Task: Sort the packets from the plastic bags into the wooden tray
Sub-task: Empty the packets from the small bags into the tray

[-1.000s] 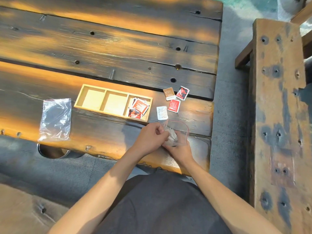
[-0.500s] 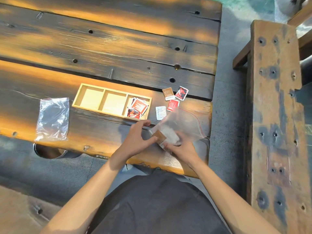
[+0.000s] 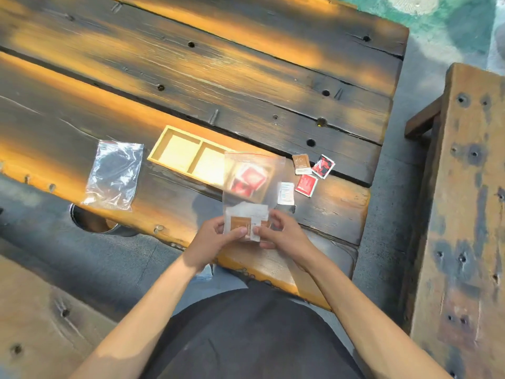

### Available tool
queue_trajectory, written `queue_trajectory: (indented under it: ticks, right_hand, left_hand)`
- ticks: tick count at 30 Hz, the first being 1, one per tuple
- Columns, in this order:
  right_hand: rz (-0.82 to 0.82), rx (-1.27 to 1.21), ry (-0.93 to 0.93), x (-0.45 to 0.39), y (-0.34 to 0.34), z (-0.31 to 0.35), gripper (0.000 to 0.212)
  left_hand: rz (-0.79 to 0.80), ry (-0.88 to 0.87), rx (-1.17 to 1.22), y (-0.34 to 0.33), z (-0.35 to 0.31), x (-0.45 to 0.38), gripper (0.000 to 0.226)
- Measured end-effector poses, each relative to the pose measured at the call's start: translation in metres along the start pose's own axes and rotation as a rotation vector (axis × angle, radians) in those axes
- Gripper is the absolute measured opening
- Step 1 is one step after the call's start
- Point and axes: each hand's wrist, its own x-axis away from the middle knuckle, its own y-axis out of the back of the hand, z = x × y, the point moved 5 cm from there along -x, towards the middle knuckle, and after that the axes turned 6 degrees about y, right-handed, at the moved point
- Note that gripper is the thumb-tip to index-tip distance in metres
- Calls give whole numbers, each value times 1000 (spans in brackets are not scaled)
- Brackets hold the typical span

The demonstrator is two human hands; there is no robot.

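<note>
Packets (image 3: 247,224), brown and white, sit at the bottom of a clear bag (image 3: 252,187) held upright above the table's (image 3: 246,77) near edge, mouth up, likely so nothing spills. Left hand (image 3: 216,242) and right hand (image 3: 281,233) pinch the bag's lower corners through the plastic, fingers closed on it. Behind it lies the tray (image 3: 175,151): red packets (image 3: 247,179) in the right compartment, the others bare. Four loose packets (image 3: 307,173) lie right of the tray; a second bag (image 3: 113,175) lies flat at left.

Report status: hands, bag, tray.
Both hands, left and right, pinch plastic bag upright. Packets inside. Bag hides wooden tray right compartment.
</note>
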Motion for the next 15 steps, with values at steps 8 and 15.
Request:
queue_trajectory:
  ticks: [8,15]
  right_hand:
    - [11,-187,-222,-46,-69,0,24]
    - [-31,-457,-333,-71,-100,12,29]
  left_hand:
    - [-196,200,164,65,3,-4,24]
    - [-180,242,160,101,-14,-15,32]
